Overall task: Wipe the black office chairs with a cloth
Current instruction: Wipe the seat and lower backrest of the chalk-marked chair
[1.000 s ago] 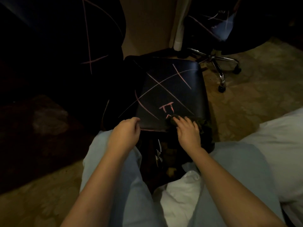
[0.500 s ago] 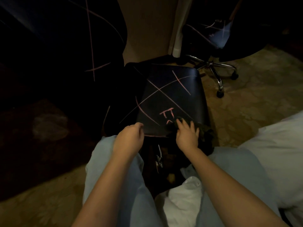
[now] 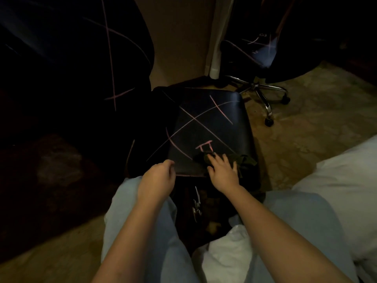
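A black office chair seat (image 3: 212, 127) lies right in front of my knees, crossed with pink chalk lines and a small pink mark near its front edge. A dark cloth (image 3: 242, 159) lies on the seat's front right corner. My right hand (image 3: 223, 170) presses down on the cloth with spread fingers, just below the pink mark. My left hand (image 3: 157, 178) curls over the seat's front left edge and grips it. The chair's tall black backrest (image 3: 81, 64), also marked with pink lines, rises at the left.
A second black chair (image 3: 263, 48) with a chrome wheeled base (image 3: 265, 94) stands at the back right. White bedding (image 3: 336, 190) lies at the right. A beige wall and curtain edge (image 3: 212, 37) are behind. The carpet is patterned tan. The room is dim.
My right hand with the cloth has shifted slightly on the seat's front edge, under the pink mark. My left hand keeps its grip on the edge. The view has tilted a little.
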The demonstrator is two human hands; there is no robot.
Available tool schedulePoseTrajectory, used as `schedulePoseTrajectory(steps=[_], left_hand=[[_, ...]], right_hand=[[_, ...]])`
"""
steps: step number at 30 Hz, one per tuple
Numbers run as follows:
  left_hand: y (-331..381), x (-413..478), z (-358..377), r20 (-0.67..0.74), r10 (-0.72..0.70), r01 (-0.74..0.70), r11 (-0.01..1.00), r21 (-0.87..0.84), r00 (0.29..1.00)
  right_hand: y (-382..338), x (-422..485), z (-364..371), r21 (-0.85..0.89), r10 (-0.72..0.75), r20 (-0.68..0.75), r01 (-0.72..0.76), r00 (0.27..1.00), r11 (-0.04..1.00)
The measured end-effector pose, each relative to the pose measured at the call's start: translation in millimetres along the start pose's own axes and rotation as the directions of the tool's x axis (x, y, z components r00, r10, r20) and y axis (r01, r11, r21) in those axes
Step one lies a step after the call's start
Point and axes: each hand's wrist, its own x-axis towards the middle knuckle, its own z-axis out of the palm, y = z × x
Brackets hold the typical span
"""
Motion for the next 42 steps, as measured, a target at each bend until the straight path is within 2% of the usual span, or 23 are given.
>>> schedulePoseTrajectory(steps=[4,10,12,14,17,21,24,28,33,36,40,42], left_hand=[[4,-2,0,-0.008,-0.004,0.004,1.000,0.001,1.000],[2,-2,-2,-0.001,0.004,-0.004,1.000,0.000,1.000],[1,-1,-2,0.003,0.004,-0.004,1.000,0.001,1.000],[0,-1,-1,0.005,0.004,-0.004,1.000,0.005,1.000],[-1,-2,-1,0.007,0.006,-0.006,1.000,0.002,1.000],[0,-1,0,0.016,0.015,-0.015,1.000,0.018,1.000],[2,1,2,0.020,0.017,-0.018,0.999,0.027,1.000],[4,-1,3,0.005,0.032,-0.032,0.999,0.021,0.999],[7,-2,3,0.015,0.025,-0.025,0.999,0.024,1.000],[8,-2,3,0.027,0.015,-0.016,0.999,0.038,1.000],[8,-3,2,0.027,0.030,-0.031,0.998,0.051,0.999],[9,-3,2,0.029,0.034,-0.036,0.998,0.051,0.999]], right_hand=[[26,-6,-5,0.068,0.074,-0.087,-0.069,0.993,0.995],[65,-10,-2,0.223,0.119,-0.262,-0.060,0.958,0.973],[69,-9,0,0.281,0.132,-0.278,-0.051,0.951,0.958],[62,-7,-1,0.302,0.171,-0.255,-0.090,0.952,0.949],[36,-6,0,0.172,0.162,-0.197,-0.129,0.967,0.977],[-11,-9,7,0.034,-0.039,-0.055,0.041,0.998,0.999],[-29,-12,14,0.006,-0.192,0.052,0.192,0.980,0.981],[-10,-9,8,0.027,-0.215,0.050,0.214,0.975,0.976],[42,-8,-5,0.122,-0.066,-0.096,0.078,0.993,0.989],[78,-8,-11,0.282,0.022,-0.172,0.028,0.985,0.959],[112,-10,-19,0.489,0.291,-0.146,-0.186,0.945,0.852],[118,-7,-21,0.528,0.343,-0.147,-0.219,0.928,0.820]])
